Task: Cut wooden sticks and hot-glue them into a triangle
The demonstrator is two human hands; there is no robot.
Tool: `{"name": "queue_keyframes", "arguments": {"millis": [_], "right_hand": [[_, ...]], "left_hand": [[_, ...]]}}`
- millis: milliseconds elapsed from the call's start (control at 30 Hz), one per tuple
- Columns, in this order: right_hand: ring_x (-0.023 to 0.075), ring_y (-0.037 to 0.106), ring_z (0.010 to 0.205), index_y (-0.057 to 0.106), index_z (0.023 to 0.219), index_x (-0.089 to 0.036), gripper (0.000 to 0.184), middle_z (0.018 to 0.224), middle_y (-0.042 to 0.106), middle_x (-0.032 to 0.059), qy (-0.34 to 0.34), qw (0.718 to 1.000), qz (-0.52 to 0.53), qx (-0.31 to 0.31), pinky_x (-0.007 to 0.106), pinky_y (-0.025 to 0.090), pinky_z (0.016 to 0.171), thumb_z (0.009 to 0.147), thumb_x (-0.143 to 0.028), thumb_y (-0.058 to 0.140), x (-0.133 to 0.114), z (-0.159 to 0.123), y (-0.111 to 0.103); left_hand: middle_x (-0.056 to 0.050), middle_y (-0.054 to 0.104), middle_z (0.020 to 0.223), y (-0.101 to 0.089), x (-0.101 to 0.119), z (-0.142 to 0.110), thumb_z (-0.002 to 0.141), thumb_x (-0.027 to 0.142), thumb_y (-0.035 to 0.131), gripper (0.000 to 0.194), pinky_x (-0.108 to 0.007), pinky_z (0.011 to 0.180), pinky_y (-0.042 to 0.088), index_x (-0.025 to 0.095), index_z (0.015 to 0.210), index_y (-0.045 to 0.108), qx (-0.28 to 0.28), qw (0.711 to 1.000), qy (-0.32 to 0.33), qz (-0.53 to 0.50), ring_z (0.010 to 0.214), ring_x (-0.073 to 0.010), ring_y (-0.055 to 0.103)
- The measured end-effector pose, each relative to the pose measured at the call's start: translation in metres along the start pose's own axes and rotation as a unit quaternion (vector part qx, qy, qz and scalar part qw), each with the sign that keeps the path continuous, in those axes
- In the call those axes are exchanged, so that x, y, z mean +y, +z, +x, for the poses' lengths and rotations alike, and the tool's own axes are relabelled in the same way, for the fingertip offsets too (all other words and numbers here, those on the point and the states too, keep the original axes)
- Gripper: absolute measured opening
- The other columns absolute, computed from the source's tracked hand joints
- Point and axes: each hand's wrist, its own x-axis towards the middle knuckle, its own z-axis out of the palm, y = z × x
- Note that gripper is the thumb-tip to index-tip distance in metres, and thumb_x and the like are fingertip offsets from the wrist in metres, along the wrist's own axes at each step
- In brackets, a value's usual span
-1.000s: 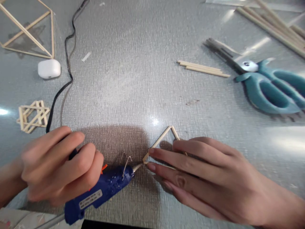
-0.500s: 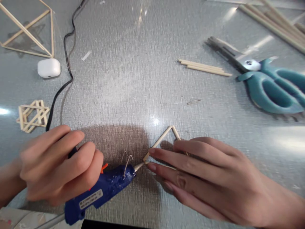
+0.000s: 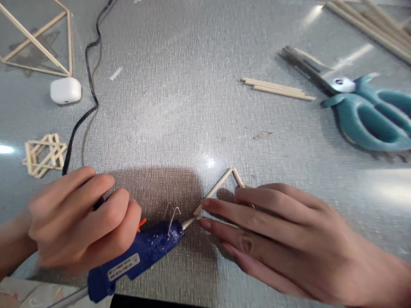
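My left hand [image 3: 77,220] is wrapped around a blue hot glue gun [image 3: 138,254], an orange trigger showing under my fingers. The gun's metal nozzle touches the left corner of a small triangle of thin wooden sticks [image 3: 221,186] lying on the grey table. My right hand [image 3: 282,239] lies over the triangle's right part, its fingers stretched out flat and pressing the sticks down right beside the nozzle. Part of the triangle is hidden under these fingers.
Teal scissors [image 3: 366,113] lie at the right, three cut sticks [image 3: 278,90] beside them and long sticks [image 3: 375,30] at the top right. On the left are a stick frame [image 3: 41,42], a white case [image 3: 66,90], a small stick star [image 3: 45,156] and the gun's black cord [image 3: 88,72].
Almost nothing has moved. The glue gun has shifted very slightly to the right, its nozzle staying at the triangle's left corner. My right hand keeps holding the sticks.
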Motion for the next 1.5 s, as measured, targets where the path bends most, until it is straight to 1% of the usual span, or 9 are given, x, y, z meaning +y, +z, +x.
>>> {"name": "queue_keyframes", "arguments": {"millis": [133,267,400,633,833,1033,1267,1400,1500], "right_hand": [[0.0168,0.065,0.107,0.074,0.109,-0.019,0.019,0.118,0.075,0.0009,-0.002,1.0,-0.008,-0.002,0.03,0.055,0.078,0.095,-0.017,0.062,0.0,-0.001,0.0],[0.0168,0.065,0.107,0.074,0.11,-0.02,0.019,0.118,0.074,0.0023,-0.004,1.0,-0.01,-0.008,0.03,0.056,0.078,0.095,-0.018,0.062,0.001,-0.001,-0.001],[0.0166,0.065,0.106,0.074,0.109,-0.019,0.019,0.118,0.074,0.0021,-0.003,1.0,-0.008,-0.006,0.029,0.057,0.078,0.094,-0.017,0.062,0.001,-0.001,-0.002],[0.0177,0.065,0.106,0.073,0.111,-0.018,0.02,0.118,0.074,0.0043,-0.009,1.0,-0.008,-0.009,0.03,0.056,0.078,0.094,-0.017,0.062,0.0,-0.001,-0.001],[0.0168,0.066,0.103,0.074,0.108,-0.019,0.019,0.117,0.075,0.0016,-0.006,1.0,-0.008,-0.003,0.03,0.055,0.077,0.096,-0.018,0.059,0.001,0.0,-0.002],[0.0152,0.065,0.103,0.073,0.109,-0.019,0.019,0.117,0.075,0.0005,-0.007,1.0,-0.01,0.0,0.029,0.055,0.077,0.098,-0.019,0.058,0.002,0.002,-0.002],[0.0178,0.065,0.107,0.072,0.113,-0.02,0.022,0.12,0.073,0.0037,-0.008,1.0,-0.018,-0.019,0.03,0.055,0.078,0.095,-0.018,0.059,0.001,-0.001,-0.002],[0.0169,0.065,0.105,0.073,0.111,-0.021,0.021,0.12,0.073,0.0018,-0.007,1.0,-0.02,-0.022,0.031,0.054,0.077,0.099,-0.02,0.056,0.001,0.0,-0.003],[0.0153,0.063,0.105,0.074,0.109,-0.02,0.021,0.119,0.074,-0.0007,-0.007,1.0,-0.018,-0.013,0.03,0.053,0.077,0.1,-0.02,0.055,0.001,0.002,-0.004]], "left_hand": [[-0.006,0.063,0.091,0.0,-0.002,0.0,0.078,0.023,0.064,0.016,-0.048,0.056,0.059,0.023,0.094,0.067,-0.008,1.0,0.018,0.006,0.079,-0.0285,0.063],[-0.007,0.062,0.092,-0.002,-0.002,0.0,0.08,0.026,0.062,0.015,-0.048,0.056,0.059,0.022,0.095,0.065,-0.005,1.0,0.006,-0.006,0.08,-0.0288,0.063],[-0.007,0.063,0.09,-0.005,-0.002,0.0,0.079,0.027,0.066,0.017,-0.048,0.058,0.06,0.022,0.096,0.065,-0.016,1.0,0.013,0.0,0.079,-0.0282,0.064],[-0.007,0.064,0.091,-0.003,-0.004,0.001,0.08,0.028,0.067,0.018,-0.048,0.058,0.06,0.022,0.097,0.066,-0.019,1.0,0.017,-0.006,0.079,-0.0283,0.064],[-0.007,0.065,0.091,-0.004,-0.002,-0.004,0.077,0.027,0.069,0.02,-0.05,0.058,0.061,0.024,0.097,0.066,-0.014,1.0,0.012,-0.016,0.079,-0.0291,0.064],[-0.008,0.066,0.093,-0.004,-0.001,-0.008,0.077,0.027,0.07,0.023,-0.051,0.056,0.06,0.022,0.099,0.065,-0.01,0.999,0.001,-0.036,0.079,-0.0297,0.064],[-0.006,0.067,0.093,-0.003,-0.004,-0.009,0.079,0.029,0.072,0.021,-0.049,0.056,0.06,0.026,0.098,0.064,-0.019,0.999,-0.001,-0.037,0.079,-0.0278,0.064],[-0.005,0.067,0.092,-0.002,-0.004,-0.01,0.08,0.03,0.071,0.02,-0.048,0.056,0.06,0.027,0.098,0.064,-0.02,0.999,-0.004,-0.041,0.079,-0.0269,0.065],[-0.005,0.067,0.09,-0.003,-0.003,-0.008,0.079,0.029,0.072,0.021,-0.049,0.057,0.06,0.026,0.098,0.064,-0.022,0.999,-0.009,-0.045,0.078,-0.0272,0.065]]}}
